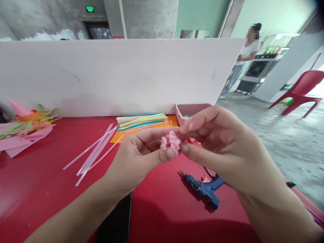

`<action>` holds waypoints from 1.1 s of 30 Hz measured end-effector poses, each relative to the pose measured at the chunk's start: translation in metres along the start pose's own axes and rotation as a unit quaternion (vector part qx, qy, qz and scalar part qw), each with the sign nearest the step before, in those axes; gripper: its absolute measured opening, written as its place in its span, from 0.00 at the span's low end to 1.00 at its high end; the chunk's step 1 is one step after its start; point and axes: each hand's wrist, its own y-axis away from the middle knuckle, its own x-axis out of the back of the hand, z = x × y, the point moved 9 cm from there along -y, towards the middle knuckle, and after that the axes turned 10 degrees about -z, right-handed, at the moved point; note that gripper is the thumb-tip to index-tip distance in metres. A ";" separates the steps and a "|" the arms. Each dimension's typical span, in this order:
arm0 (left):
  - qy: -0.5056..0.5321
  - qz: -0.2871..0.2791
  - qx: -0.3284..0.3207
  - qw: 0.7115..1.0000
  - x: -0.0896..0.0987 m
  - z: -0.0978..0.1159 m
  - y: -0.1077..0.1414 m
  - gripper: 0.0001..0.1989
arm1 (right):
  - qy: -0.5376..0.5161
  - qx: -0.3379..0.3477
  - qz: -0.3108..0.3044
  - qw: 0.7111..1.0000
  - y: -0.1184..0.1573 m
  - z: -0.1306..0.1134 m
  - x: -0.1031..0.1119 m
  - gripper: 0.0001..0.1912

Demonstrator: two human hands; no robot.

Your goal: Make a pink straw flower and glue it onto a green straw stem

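Between thumb and fingers, my left hand (141, 152) pinches a small, bumpy pink cluster (171, 140) that looks like folded or curled strips. My right hand (220, 145) is at the cluster's right side, its thumb and fingertips closed against that edge. Whether a separate piece sits in the right fingertips is hidden. Below the hands a blue hot glue gun (201, 189) lies on the red table (157, 209), its nozzle pointing up and left. Part of a pink piece (191, 139) shows behind the right thumb.
Colourful strips (141, 122) rest on an orange sheet (115, 137), with pale pink strips (97, 152) alongside. A pink bin (179, 114) stands by the white partition (121, 77). Paper crafts (30, 131) lie left. Beyond are a person (246, 54) and a red chair (301, 91).
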 end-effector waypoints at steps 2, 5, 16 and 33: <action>0.016 0.017 -0.008 1.000 0.002 0.004 -0.001 0.14 | 0.047 -0.001 0.031 0.998 0.000 -0.003 0.005 0.12; 0.033 0.052 -0.010 0.998 0.009 0.007 -0.002 0.13 | 0.216 -0.036 0.042 0.975 0.001 -0.005 0.007 0.11; -0.208 -0.046 -0.162 0.963 -0.010 0.045 0.013 0.28 | 0.288 0.112 0.066 0.949 -0.004 -0.005 -0.006 0.14; -0.437 -0.027 -0.293 0.850 -0.012 0.063 0.022 0.12 | 0.231 0.174 0.007 0.957 -0.010 0.010 -0.032 0.11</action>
